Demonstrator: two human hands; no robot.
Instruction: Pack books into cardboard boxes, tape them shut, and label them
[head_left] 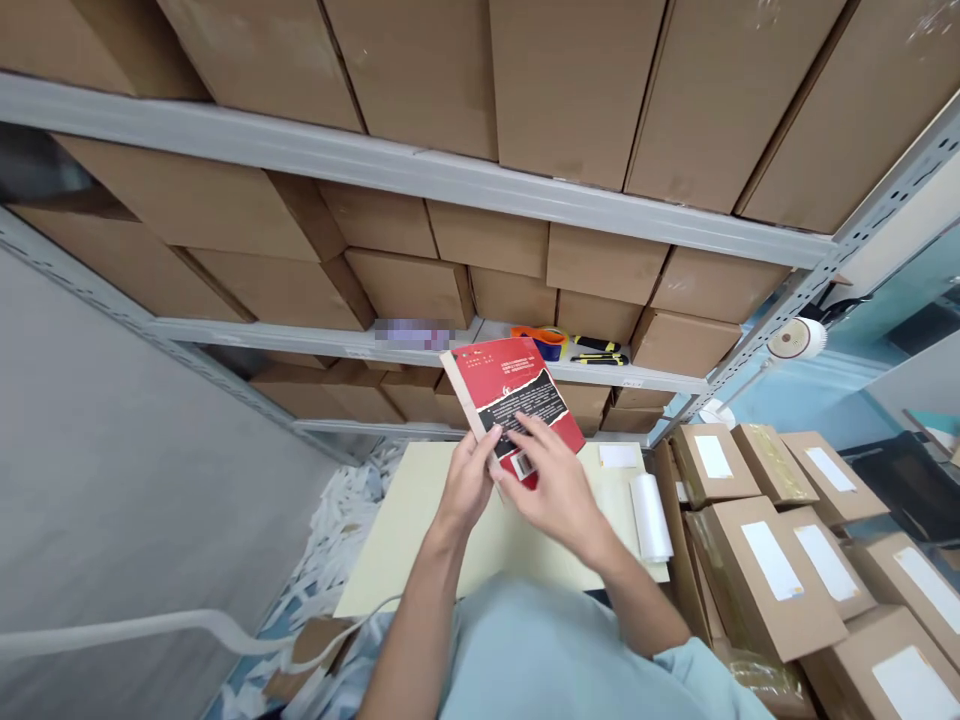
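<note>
A thick red book [510,362] with a black text panel and a barcode is held up, tilted, above the pale table [420,520]. My left hand [469,480] grips its lower left corner by the spine, thumb on the cover. Across the lower part of the cover lies my right hand [551,485], its fingers spread and touching the black panel. The fingers of the left hand behind the book are hidden.
Metal shelving [420,175] full of cardboard boxes faces me. Utility knives [600,357] and a tape dispenser [544,342] sit on the middle shelf. A white roll [651,518] and a white label [617,456] lie on the table. Labelled cartons [765,570] are stacked at right.
</note>
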